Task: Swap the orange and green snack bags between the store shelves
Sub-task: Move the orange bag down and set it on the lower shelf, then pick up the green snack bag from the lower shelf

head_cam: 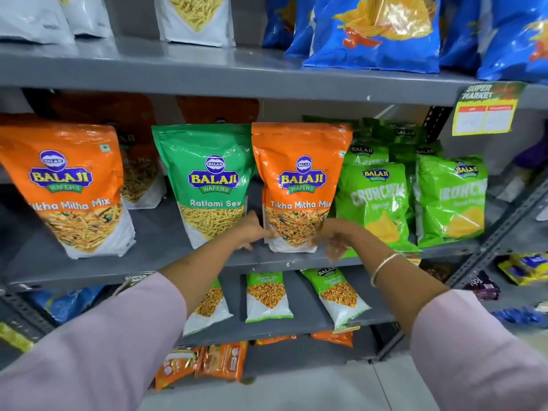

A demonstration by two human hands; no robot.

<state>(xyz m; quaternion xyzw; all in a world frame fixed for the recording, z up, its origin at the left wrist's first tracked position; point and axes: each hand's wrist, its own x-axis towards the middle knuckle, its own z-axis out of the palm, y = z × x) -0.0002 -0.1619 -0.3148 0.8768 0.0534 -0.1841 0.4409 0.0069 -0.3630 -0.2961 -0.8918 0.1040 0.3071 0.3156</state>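
Observation:
On the middle grey shelf (166,264) an orange Tikha Mitha Mix bag (299,179) stands upright, with a green Ratlami Sev bag (207,179) touching its left side. A second orange bag (68,188) leans at the far left. My left hand (252,231) rests at the lower left corner of the middle orange bag, fingers touching its edge. Just off that bag's lower right corner is my right hand (333,238), blurred, its fingers spread and hanging down. Whether either hand grips the bag is unclear.
Light green Crunchem bags (376,203) crowd the shelf to the right. Blue chip bags (376,31) and white pouches (195,16) fill the shelf above. Small green-topped packets (268,295) lie on the shelf below. A yellow price tag (486,114) hangs from the upper shelf edge.

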